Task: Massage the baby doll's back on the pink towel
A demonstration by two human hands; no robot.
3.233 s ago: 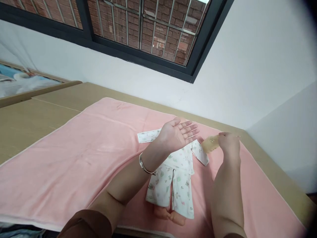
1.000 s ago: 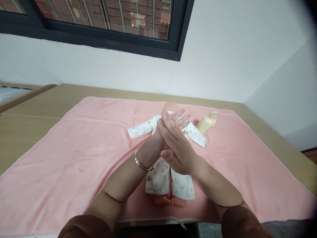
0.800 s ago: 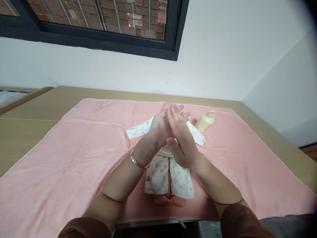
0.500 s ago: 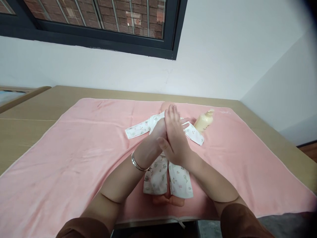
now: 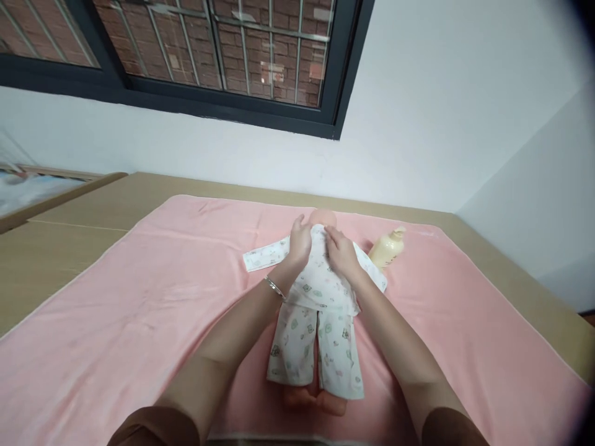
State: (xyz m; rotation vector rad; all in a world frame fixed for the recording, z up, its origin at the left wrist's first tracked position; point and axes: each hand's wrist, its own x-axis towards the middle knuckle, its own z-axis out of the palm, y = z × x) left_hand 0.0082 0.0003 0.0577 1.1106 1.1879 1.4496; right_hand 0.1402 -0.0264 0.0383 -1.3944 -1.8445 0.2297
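A baby doll (image 5: 320,310) in white printed pyjamas lies on its back on a pink towel (image 5: 139,291), head toward the wall and bare feet toward me. My left hand (image 5: 300,241) rests on the doll's upper chest by its shoulder, fingers bent down onto the cloth. My right hand (image 5: 339,253) lies beside it on the chest, fingers curled onto the fabric. A silver bracelet sits on my left wrist. Whether either hand pinches the cloth is hidden.
A cream pump bottle (image 5: 388,246) lies tilted on the towel just right of the doll. The towel covers a tan wooden table (image 5: 69,210) against a white wall under a barred window. A bed edge (image 5: 28,186) shows at far left.
My palms were pressed and rubbed together above the doll; now they have parted and dropped onto the doll's chest. Earlier still, my right hand held the bottle, which now lies on the towel.
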